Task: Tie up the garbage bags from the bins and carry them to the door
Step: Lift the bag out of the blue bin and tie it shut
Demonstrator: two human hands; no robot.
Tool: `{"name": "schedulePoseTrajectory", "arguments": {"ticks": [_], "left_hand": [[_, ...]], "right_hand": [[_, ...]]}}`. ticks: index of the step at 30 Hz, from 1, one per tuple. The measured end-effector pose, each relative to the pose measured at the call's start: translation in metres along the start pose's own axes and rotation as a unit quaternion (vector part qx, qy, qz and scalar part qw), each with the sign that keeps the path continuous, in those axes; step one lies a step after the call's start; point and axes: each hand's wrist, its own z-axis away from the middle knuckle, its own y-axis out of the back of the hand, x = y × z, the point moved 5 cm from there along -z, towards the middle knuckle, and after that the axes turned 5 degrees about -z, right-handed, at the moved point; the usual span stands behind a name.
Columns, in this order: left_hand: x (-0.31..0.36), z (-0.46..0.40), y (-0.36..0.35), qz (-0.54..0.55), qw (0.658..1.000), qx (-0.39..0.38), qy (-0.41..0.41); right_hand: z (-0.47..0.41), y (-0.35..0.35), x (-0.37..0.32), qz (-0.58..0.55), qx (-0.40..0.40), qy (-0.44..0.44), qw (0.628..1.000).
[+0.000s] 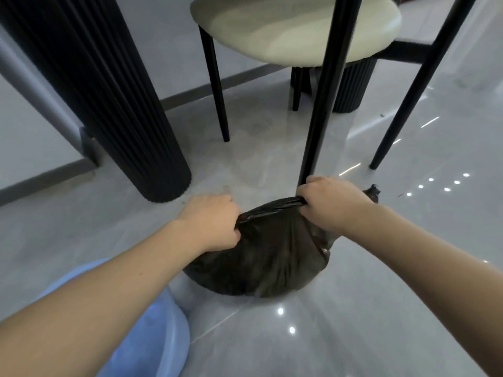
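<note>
From the head camera, looking down at the glossy grey floor (353,322), a black garbage bag (261,262) sits bulging on the tiles, just in front of a chair leg (324,104). The left hand (209,224) is closed around a bunch of plastic at the bag's left top edge. The right hand (329,202) is fisted on the opposite side, gripping a twisted rope of the bag's rim that stretches taut between the two fists. A loose end of black plastic (372,192) pokes out just past the right hand. The chair's pale cushioned seat (296,25) hangs above, its dark legs splayed around the bag. A thick fluted dark column (109,104) stands to the left. Under the left forearm, at the lower left, lies something light blue and rounded (163,336), too blurred to identify.
</note>
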Motion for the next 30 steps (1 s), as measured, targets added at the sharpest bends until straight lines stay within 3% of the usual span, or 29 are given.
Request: {"name": "schedulePoseTrajectory", "arguments": {"ticks": [3,6,8,11,12,14,17,20,23,26,28,30], "left_hand": [[-0.026,0.012,0.0,-0.085,0.988,-0.079,0.102],[-0.046,0.023,0.028,-0.077,0.971,-0.077,0.211],[-0.041,0.03,0.045,-0.088,0.965,-0.057,0.239],[-0.004,0.023,0.067,-0.112,0.981,0.093,0.126],[0.01,0.017,0.066,-0.107,0.985,0.114,0.07],[0.026,0.001,0.051,-0.084,0.994,0.07,0.01],[0.025,-0.013,0.013,-0.042,0.999,-0.004,0.008],[0.007,-0.013,-0.001,-0.01,0.997,0.043,0.06],[-0.009,-0.007,0.0,-0.021,0.994,0.069,0.076],[-0.018,-0.001,0.001,-0.085,0.992,-0.029,0.09],[-0.023,0.003,-0.007,-0.121,0.968,-0.182,0.127],[-0.02,0.007,-0.023,-0.143,0.926,-0.324,0.132]], "right_hand": [[-0.003,0.016,0.004,0.011,0.009,0.007,1.0],[-0.005,0.031,0.01,0.056,-0.013,-0.024,0.998],[-0.006,0.034,0.011,0.054,-0.034,-0.05,0.997],[-0.006,0.031,-0.001,0.035,-0.059,-0.053,0.996],[-0.006,0.029,-0.005,0.025,-0.067,-0.053,0.996],[-0.007,0.025,-0.009,0.014,-0.084,-0.056,0.995],[-0.005,0.02,-0.006,0.023,-0.112,-0.064,0.991],[-0.001,0.01,0.005,0.043,-0.163,-0.082,0.982],[0.01,-0.007,0.024,0.053,-0.286,-0.114,0.95],[0.025,-0.029,0.044,0.063,-0.447,-0.165,0.877],[0.037,-0.046,0.05,0.063,-0.529,-0.187,0.826],[0.04,-0.059,0.054,0.031,-0.534,-0.199,0.821]]}}
